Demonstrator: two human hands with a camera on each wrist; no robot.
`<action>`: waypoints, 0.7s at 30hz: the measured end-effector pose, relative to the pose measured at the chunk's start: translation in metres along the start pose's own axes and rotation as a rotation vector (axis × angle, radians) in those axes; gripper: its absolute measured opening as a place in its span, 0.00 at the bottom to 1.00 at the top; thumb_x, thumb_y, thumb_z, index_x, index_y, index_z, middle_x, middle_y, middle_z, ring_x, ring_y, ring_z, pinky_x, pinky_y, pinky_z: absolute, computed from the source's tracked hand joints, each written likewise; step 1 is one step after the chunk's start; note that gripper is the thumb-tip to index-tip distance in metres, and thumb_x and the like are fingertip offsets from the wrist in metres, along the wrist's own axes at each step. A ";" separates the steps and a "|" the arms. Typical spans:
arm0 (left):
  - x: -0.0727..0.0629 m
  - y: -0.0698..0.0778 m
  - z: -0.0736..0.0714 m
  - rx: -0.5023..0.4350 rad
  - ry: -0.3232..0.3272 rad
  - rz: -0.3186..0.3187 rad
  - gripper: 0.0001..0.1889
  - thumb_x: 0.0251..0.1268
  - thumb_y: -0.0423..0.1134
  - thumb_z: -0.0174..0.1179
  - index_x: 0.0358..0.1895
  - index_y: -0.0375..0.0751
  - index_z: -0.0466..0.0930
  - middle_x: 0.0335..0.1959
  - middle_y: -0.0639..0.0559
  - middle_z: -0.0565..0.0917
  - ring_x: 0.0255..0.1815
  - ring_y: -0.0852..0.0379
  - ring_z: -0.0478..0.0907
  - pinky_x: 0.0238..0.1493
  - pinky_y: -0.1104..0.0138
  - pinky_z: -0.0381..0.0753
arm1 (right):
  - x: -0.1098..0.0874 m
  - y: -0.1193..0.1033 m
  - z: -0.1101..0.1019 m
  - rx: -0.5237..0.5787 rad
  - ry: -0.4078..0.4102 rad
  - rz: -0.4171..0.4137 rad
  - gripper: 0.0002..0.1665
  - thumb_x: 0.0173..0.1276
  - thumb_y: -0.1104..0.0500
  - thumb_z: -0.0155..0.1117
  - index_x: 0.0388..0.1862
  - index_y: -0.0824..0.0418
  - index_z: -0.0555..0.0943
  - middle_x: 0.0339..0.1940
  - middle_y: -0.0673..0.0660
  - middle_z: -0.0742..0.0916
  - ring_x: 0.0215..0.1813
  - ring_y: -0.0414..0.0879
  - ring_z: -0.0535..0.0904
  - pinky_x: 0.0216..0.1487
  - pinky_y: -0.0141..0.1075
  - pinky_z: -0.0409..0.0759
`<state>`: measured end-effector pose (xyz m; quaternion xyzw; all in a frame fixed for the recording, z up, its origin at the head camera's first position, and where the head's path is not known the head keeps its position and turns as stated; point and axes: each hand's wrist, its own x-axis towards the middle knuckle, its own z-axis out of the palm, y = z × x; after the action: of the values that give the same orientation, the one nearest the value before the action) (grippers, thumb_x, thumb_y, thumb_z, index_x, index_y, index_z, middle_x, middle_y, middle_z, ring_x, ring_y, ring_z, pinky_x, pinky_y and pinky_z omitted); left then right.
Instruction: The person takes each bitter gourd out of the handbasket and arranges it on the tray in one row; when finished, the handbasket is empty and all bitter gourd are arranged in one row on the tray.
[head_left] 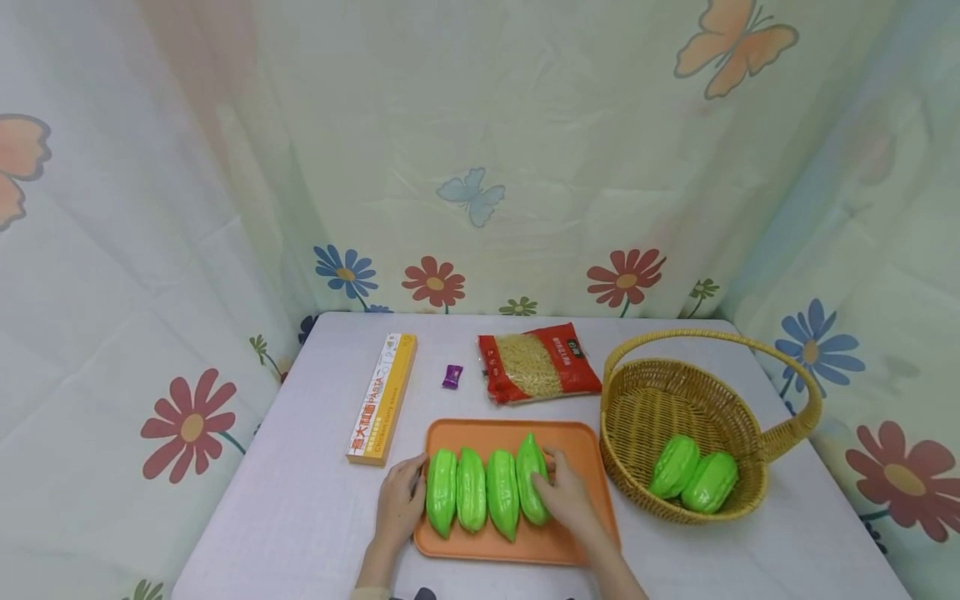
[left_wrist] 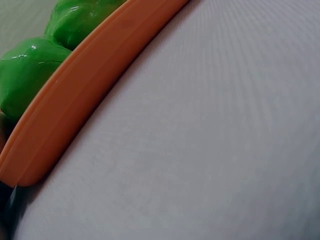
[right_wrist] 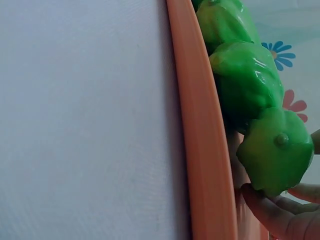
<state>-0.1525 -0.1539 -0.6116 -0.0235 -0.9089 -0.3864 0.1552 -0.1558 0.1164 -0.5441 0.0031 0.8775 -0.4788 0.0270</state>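
Observation:
Four-sided rows aside, several glossy green ridged bitter melons (head_left: 471, 490) lie side by side on an orange tray (head_left: 487, 548). My right hand (head_left: 568, 497) grips the rightmost bitter melon (head_left: 532, 479), thumb on its near side and fingers around its far right side. In the right wrist view, fingertips (right_wrist: 265, 207) press under the round end of that bitter melon (right_wrist: 275, 150). At the tray's left edge, my left hand (head_left: 399, 502) holds the rim, right beside the leftmost bitter melon (head_left: 442, 492). The left wrist view shows the tray's outer wall (left_wrist: 75, 95), with most of that hand hidden.
A wicker basket (head_left: 622, 479) with a tall handle stands at right, holding two more green bitter melons (head_left: 708, 483). Behind the tray lie a red bag of pasta (head_left: 532, 364) and a small purple wrapped candy (head_left: 452, 377). A yellow pasta box (head_left: 383, 400) lies at left.

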 end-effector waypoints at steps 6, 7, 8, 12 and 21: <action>0.000 -0.001 0.001 0.008 0.006 0.002 0.17 0.63 0.34 0.54 0.56 0.45 0.76 0.51 0.50 0.78 0.55 0.50 0.71 0.55 0.52 0.70 | -0.003 0.000 0.002 -0.060 0.020 -0.017 0.31 0.62 0.61 0.57 0.62 0.71 0.62 0.48 0.72 0.79 0.50 0.64 0.75 0.48 0.54 0.75; 0.000 -0.001 0.001 0.010 0.005 0.003 0.17 0.63 0.34 0.54 0.56 0.45 0.76 0.51 0.50 0.78 0.55 0.50 0.71 0.55 0.52 0.70 | -0.004 0.000 0.002 -0.068 0.022 -0.022 0.31 0.61 0.61 0.57 0.61 0.71 0.62 0.48 0.72 0.79 0.50 0.65 0.75 0.49 0.54 0.75; 0.000 -0.001 0.001 0.010 0.004 0.004 0.17 0.63 0.34 0.54 0.56 0.44 0.76 0.51 0.50 0.78 0.55 0.50 0.71 0.55 0.52 0.70 | -0.004 -0.001 0.002 -0.075 0.023 -0.020 0.31 0.62 0.61 0.57 0.62 0.71 0.62 0.48 0.72 0.79 0.50 0.64 0.76 0.49 0.54 0.75; 0.001 -0.002 0.001 0.004 -0.008 -0.004 0.17 0.64 0.35 0.53 0.56 0.45 0.75 0.51 0.50 0.78 0.56 0.50 0.71 0.55 0.53 0.69 | -0.006 -0.002 0.000 -0.086 0.020 -0.022 0.29 0.61 0.62 0.57 0.60 0.70 0.65 0.47 0.70 0.80 0.49 0.63 0.76 0.48 0.54 0.75; 0.001 -0.001 0.000 0.001 -0.003 0.012 0.17 0.64 0.34 0.53 0.56 0.43 0.76 0.51 0.50 0.78 0.56 0.50 0.71 0.56 0.52 0.69 | -0.006 0.001 -0.001 -0.117 0.044 -0.058 0.24 0.60 0.63 0.58 0.55 0.70 0.70 0.45 0.68 0.79 0.48 0.62 0.76 0.47 0.53 0.75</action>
<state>-0.1534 -0.1542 -0.6122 -0.0296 -0.9091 -0.3849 0.1564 -0.1495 0.1184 -0.5440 -0.0133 0.9042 -0.4270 -0.0057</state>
